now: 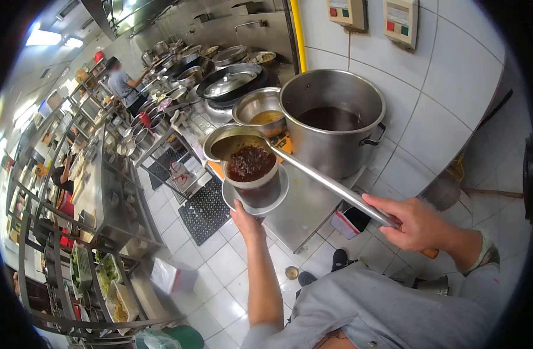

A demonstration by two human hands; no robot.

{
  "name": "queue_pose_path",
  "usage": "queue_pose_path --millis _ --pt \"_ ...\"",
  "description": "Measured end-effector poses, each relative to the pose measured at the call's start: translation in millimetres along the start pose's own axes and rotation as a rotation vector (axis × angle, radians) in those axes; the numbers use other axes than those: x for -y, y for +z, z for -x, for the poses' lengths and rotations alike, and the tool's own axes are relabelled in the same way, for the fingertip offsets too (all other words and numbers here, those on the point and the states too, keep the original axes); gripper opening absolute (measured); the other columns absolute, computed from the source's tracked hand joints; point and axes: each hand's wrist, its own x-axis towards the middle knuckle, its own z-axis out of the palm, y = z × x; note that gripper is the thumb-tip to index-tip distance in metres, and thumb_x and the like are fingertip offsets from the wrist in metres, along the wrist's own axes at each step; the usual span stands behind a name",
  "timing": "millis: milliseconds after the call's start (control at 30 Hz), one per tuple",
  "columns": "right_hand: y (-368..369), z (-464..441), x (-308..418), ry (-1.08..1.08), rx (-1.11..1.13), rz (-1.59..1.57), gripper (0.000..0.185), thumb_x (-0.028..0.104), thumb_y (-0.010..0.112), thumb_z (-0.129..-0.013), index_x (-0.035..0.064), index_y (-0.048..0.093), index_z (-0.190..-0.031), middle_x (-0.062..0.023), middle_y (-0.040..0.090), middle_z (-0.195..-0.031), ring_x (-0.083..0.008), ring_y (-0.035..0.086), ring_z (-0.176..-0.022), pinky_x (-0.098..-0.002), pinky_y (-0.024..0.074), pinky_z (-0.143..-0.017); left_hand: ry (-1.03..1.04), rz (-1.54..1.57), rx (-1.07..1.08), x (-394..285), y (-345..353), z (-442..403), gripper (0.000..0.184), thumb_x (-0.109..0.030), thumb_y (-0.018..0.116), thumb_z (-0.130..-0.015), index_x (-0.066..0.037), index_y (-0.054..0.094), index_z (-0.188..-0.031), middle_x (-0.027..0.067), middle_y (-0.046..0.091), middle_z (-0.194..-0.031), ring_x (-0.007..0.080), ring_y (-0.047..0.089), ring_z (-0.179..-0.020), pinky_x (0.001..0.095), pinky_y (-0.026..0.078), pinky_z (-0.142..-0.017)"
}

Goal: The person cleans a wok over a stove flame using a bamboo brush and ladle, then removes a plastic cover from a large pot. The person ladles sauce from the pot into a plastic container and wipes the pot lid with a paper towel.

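Dark-brown sauce (252, 164), filled near the brim of a tub (258, 195) nested in a metal bowl (284, 195) held by the left hand (247, 221), may be spilled if the ladle (330, 181) gripped by the right hand (412, 224) is jerked.

The camera sits on the person's head. It looks forward and down, over the grey shirt (394, 308) at the bottom, to the dark shoes (338, 259) and the white tiled floor (208, 279). The left hand (249, 227) and right hand (409, 224) are close to it. The big steel pot (330, 151) is near too, but the co-worker (125, 88) at the top left is far away. The view is very wide, with black corners, and straight things look bent.
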Motion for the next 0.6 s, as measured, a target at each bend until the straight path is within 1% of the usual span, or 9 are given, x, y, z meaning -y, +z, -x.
queue_pose_path --millis 33,100,200,267,300,367,433,500,600 --pt "2 2 -2 -0.024 -0.032 0.017 0.066 0.004 0.054 -0.079 0.0055 0.035 -0.141 -0.0174 0.066 -0.100 -0.0215 0.063 -0.064 -0.0345 0.0496 -0.066 0.019 0.014 0.017 1 -1 -2 0.043 -0.036 0.038 -0.098 -0.008 0.033 -0.130 0.0165 0.044 -0.131 0.0347 0.055 -0.113 0.0559 0.052 -0.084" --pt "11 5 -13 -0.045 -0.068 0.033 0.066 0.003 0.055 -0.078 0.0053 0.035 -0.141 -0.0173 0.066 -0.100 -0.0211 0.063 -0.065 -0.0345 0.0500 -0.066 0.028 0.011 0.023 -1 1 -1 0.043 -0.036 0.038 -0.098 -0.008 0.033 -0.131 0.0162 0.044 -0.131 0.0345 0.054 -0.113 0.0560 0.052 -0.084" --pt "14 6 -28 -0.202 -0.189 -0.186 0.068 0.000 0.055 -0.079 0.0063 0.032 -0.143 -0.0153 0.067 -0.089 -0.0176 0.062 -0.062 -0.0315 0.0502 -0.060 0.035 0.013 0.026 -3 10 -1 0.044 -0.037 0.038 -0.098 -0.008 0.034 -0.131 0.0154 0.045 -0.131 0.0343 0.054 -0.114 0.0560 0.052 -0.085" --pt "-7 11 -12 0.137 -0.041 -0.685 0.066 -0.002 0.054 -0.081 0.0049 0.030 -0.143 -0.0116 0.063 -0.077 -0.0130 0.058 -0.053 -0.0263 0.0487 -0.050 0.037 0.014 0.032 -3 18 -3 0.045 -0.037 0.039 -0.098 -0.008 0.035 -0.132 0.0151 0.045 -0.132 0.0342 0.054 -0.115 0.0561 0.052 -0.085" --pt "-12 8 -17 0.135 -0.046 -0.689 0.066 -0.002 0.054 -0.081 0.0049 0.030 -0.143 -0.0116 0.063 -0.077 -0.0130 0.058 -0.053 -0.0263 0.0487 -0.050 0.024 0.024 0.039 -3 22 -4 0.045 -0.037 0.039 -0.098 -0.008 0.036 -0.132 0.0148 0.045 -0.132 0.0341 0.053 -0.115 0.0560 0.051 -0.085" --pt "-24 4 -30 0.089 0.022 -0.980 0.063 0.001 0.053 -0.085 0.0025 0.028 -0.142 -0.0082 0.056 -0.070 -0.0101 0.053 -0.045 -0.0226 0.0456 -0.042 0.011 0.030 0.050 -3 33 -4 0.045 -0.038 0.040 -0.097 -0.009 0.037 -0.132 0.0146 0.045 -0.132 0.0339 0.053 -0.116 0.0560 0.051 -0.086" --pt "-35 -1 -40 0.061 0.030 -1.111 0.062 0.002 0.053 -0.086 0.0011 0.027 -0.142 -0.0080 0.055 -0.068 -0.0106 0.052 -0.043 -0.0231 0.0459 -0.040 -0.004 0.035 0.038 -3 46 -4 0.043 -0.036 0.041 -0.097 -0.008 0.036 -0.129 0.0158 0.046 -0.128 0.0318 0.054 -0.112 0.0493 0.053 -0.083" --pt "-48 -8 -53 0.033 0.032 -1.309 0.061 0.005 0.053 -0.087 0.0002 0.025 -0.141 -0.0068 0.053 -0.063 -0.0115 0.053 -0.041 -0.0238 0.0458 -0.037 0.004 0.043 0.039 1 54 -7 0.043 -0.036 0.040 -0.097 -0.008 0.035 -0.130 0.0155 0.045 -0.129 0.0317 0.054 -0.113 0.0492 0.053 -0.083" --pt "-81 -20 -71 0.061 -0.044 -1.195 0.062 0.003 0.053 -0.085 0.0003 0.025 -0.141 -0.0056 0.054 -0.063 -0.0115 0.053 -0.041 -0.0238 0.0451 -0.036 0.018 0.066 0.043 1 69 -6 0.044 -0.034 0.039 -0.098 -0.008 0.034 -0.133 0.0149 0.045 -0.130 0.0313 0.052 -0.115 0.0491 0.052 -0.086"
